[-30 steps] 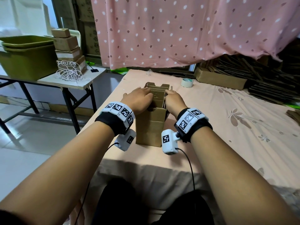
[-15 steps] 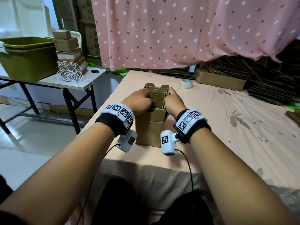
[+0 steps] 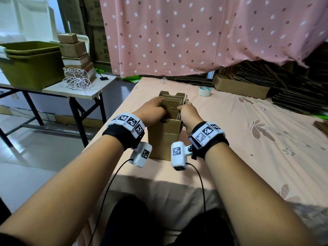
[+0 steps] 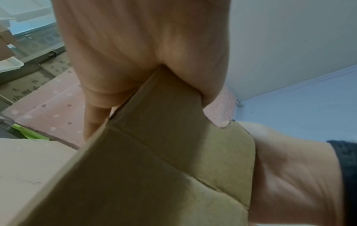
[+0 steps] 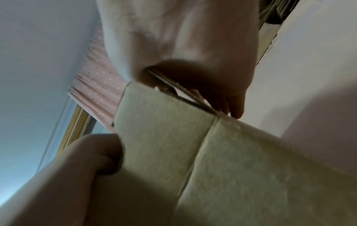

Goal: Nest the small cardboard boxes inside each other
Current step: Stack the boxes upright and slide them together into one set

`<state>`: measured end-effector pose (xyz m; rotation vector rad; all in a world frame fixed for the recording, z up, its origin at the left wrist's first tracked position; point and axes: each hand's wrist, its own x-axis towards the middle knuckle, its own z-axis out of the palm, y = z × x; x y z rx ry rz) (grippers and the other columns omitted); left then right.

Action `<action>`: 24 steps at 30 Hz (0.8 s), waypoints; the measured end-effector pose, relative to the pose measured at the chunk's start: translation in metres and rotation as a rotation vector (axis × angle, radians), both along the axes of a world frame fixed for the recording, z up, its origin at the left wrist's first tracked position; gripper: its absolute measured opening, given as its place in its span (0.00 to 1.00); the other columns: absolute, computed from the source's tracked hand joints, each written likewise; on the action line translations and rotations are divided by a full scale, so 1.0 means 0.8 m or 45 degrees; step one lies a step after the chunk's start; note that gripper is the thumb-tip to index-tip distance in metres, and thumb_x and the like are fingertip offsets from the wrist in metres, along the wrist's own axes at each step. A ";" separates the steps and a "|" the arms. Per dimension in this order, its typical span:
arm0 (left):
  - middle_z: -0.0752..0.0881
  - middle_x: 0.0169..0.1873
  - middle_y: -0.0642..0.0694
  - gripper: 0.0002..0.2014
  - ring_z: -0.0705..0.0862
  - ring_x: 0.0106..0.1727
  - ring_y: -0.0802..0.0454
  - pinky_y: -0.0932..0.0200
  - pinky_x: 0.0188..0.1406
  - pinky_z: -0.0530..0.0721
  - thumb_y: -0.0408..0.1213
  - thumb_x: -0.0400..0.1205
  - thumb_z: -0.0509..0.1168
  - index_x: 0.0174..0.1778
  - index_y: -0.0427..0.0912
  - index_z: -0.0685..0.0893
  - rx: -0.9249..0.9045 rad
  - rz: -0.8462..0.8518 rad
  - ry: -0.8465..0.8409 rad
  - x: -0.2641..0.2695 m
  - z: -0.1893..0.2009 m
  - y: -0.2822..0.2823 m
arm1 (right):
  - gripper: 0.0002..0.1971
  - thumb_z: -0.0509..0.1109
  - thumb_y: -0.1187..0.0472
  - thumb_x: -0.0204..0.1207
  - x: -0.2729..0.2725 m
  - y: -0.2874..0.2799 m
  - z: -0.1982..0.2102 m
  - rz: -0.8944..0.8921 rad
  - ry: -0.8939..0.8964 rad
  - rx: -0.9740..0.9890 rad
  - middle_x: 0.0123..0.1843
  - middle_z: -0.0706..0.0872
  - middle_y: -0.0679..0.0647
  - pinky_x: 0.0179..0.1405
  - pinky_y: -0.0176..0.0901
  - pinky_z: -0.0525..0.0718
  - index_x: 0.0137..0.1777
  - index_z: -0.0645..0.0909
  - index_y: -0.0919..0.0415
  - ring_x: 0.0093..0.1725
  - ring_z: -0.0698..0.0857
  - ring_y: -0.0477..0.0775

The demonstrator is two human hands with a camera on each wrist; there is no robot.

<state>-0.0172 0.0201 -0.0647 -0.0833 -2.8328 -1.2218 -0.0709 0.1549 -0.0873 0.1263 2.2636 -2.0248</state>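
Got my left hand (image 3: 154, 110) and right hand (image 3: 188, 113) curled over opposite top edges of the tall brown cardboard box (image 3: 166, 137) standing upright near the pink-clothed surface's (image 3: 248, 139) edge, smaller brown boxes (image 3: 173, 103) nested straight below my grip, so it's down.

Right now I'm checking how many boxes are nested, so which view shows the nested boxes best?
The head view: it looks down into the nested boxes, showing several layered flaps between the left hand and right hand. The left wrist and right wrist views show only an outer cardboard wall, close and blurred, with no inner layers.
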 end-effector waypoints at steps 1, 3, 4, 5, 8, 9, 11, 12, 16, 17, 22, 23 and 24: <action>0.71 0.85 0.44 0.31 0.69 0.84 0.43 0.46 0.86 0.68 0.28 0.82 0.59 0.85 0.42 0.74 0.002 0.015 -0.016 -0.001 -0.001 0.000 | 0.20 0.60 0.65 0.80 0.002 -0.003 0.002 0.005 -0.005 -0.019 0.60 0.84 0.62 0.53 0.55 0.86 0.71 0.72 0.58 0.54 0.85 0.62; 0.67 0.88 0.46 0.36 0.67 0.86 0.42 0.40 0.85 0.70 0.34 0.78 0.59 0.87 0.43 0.71 0.029 0.025 -0.033 0.001 -0.002 -0.001 | 0.24 0.59 0.65 0.79 0.005 -0.010 0.004 0.023 -0.021 -0.005 0.63 0.83 0.63 0.51 0.55 0.88 0.76 0.68 0.57 0.55 0.85 0.63; 0.67 0.88 0.47 0.39 0.68 0.86 0.42 0.38 0.84 0.72 0.37 0.74 0.58 0.88 0.44 0.70 0.052 0.028 -0.034 0.001 -0.003 -0.002 | 0.29 0.59 0.64 0.77 0.003 -0.013 0.003 0.021 -0.027 0.022 0.66 0.82 0.63 0.55 0.59 0.88 0.79 0.66 0.56 0.58 0.85 0.65; 0.67 0.88 0.47 0.41 0.67 0.86 0.43 0.38 0.85 0.70 0.37 0.73 0.57 0.88 0.45 0.69 0.078 0.029 -0.037 -0.002 -0.005 -0.004 | 0.32 0.59 0.64 0.75 0.001 -0.014 0.002 0.022 -0.024 0.058 0.69 0.82 0.62 0.60 0.62 0.86 0.82 0.64 0.54 0.61 0.84 0.66; 0.70 0.86 0.44 0.36 0.66 0.87 0.43 0.46 0.88 0.64 0.23 0.80 0.55 0.88 0.44 0.68 0.198 0.046 -0.054 -0.004 -0.007 -0.005 | 0.32 0.57 0.66 0.77 -0.001 -0.010 0.002 0.028 -0.017 0.111 0.68 0.81 0.59 0.61 0.56 0.84 0.83 0.63 0.52 0.60 0.82 0.63; 0.73 0.84 0.42 0.36 0.69 0.85 0.42 0.48 0.86 0.68 0.19 0.81 0.53 0.87 0.44 0.69 0.275 0.055 -0.062 -0.007 -0.008 -0.005 | 0.31 0.57 0.67 0.79 -0.001 -0.008 0.003 0.022 -0.021 0.118 0.64 0.81 0.57 0.55 0.50 0.82 0.83 0.63 0.53 0.56 0.81 0.60; 0.79 0.77 0.42 0.36 0.79 0.76 0.45 0.53 0.74 0.80 0.15 0.82 0.49 0.87 0.44 0.69 0.462 0.093 -0.082 -0.007 -0.011 -0.002 | 0.30 0.56 0.69 0.79 -0.004 -0.001 0.001 0.002 -0.026 0.116 0.52 0.78 0.54 0.41 0.44 0.75 0.83 0.64 0.57 0.45 0.77 0.54; 0.82 0.71 0.44 0.35 0.83 0.66 0.50 0.58 0.64 0.85 0.14 0.83 0.47 0.86 0.43 0.70 0.549 0.107 -0.093 -0.007 -0.013 -0.001 | 0.29 0.57 0.70 0.79 -0.003 0.002 0.001 0.002 -0.027 0.099 0.52 0.78 0.54 0.37 0.42 0.73 0.82 0.65 0.58 0.43 0.76 0.53; 0.82 0.72 0.42 0.37 0.88 0.59 0.44 0.59 0.37 0.88 0.16 0.86 0.49 0.91 0.49 0.61 0.740 0.131 -0.107 -0.013 -0.019 -0.007 | 0.27 0.60 0.72 0.80 0.003 0.017 -0.002 -0.009 0.010 -0.006 0.65 0.76 0.49 0.57 0.46 0.75 0.80 0.69 0.59 0.59 0.74 0.55; 0.80 0.76 0.39 0.40 0.88 0.62 0.38 0.58 0.33 0.87 0.17 0.86 0.51 0.92 0.52 0.56 0.777 0.137 -0.116 -0.015 -0.021 -0.009 | 0.24 0.61 0.73 0.80 0.005 0.019 -0.002 -0.010 0.010 -0.045 0.65 0.78 0.50 0.62 0.49 0.77 0.75 0.73 0.60 0.60 0.76 0.56; 0.86 0.52 0.40 0.37 0.88 0.27 0.51 0.64 0.21 0.85 0.15 0.85 0.54 0.89 0.49 0.66 1.083 0.183 -0.135 -0.014 -0.032 -0.024 | 0.07 0.66 0.67 0.70 0.004 0.024 -0.013 -0.007 0.018 -0.153 0.59 0.87 0.65 0.69 0.63 0.81 0.46 0.78 0.57 0.65 0.84 0.68; 0.87 0.51 0.40 0.36 0.88 0.26 0.52 0.63 0.23 0.86 0.16 0.85 0.55 0.87 0.50 0.68 1.170 0.188 -0.146 -0.012 -0.035 -0.027 | 0.10 0.67 0.64 0.66 -0.001 0.025 -0.019 0.006 0.026 -0.195 0.60 0.88 0.65 0.69 0.65 0.81 0.47 0.80 0.56 0.64 0.85 0.68; 0.87 0.53 0.39 0.34 0.89 0.30 0.52 0.61 0.27 0.87 0.19 0.85 0.56 0.86 0.51 0.69 1.230 0.208 -0.156 -0.008 -0.037 -0.032 | 0.13 0.68 0.61 0.64 0.002 0.026 -0.019 0.015 0.027 -0.240 0.60 0.89 0.64 0.69 0.66 0.81 0.49 0.82 0.56 0.63 0.86 0.67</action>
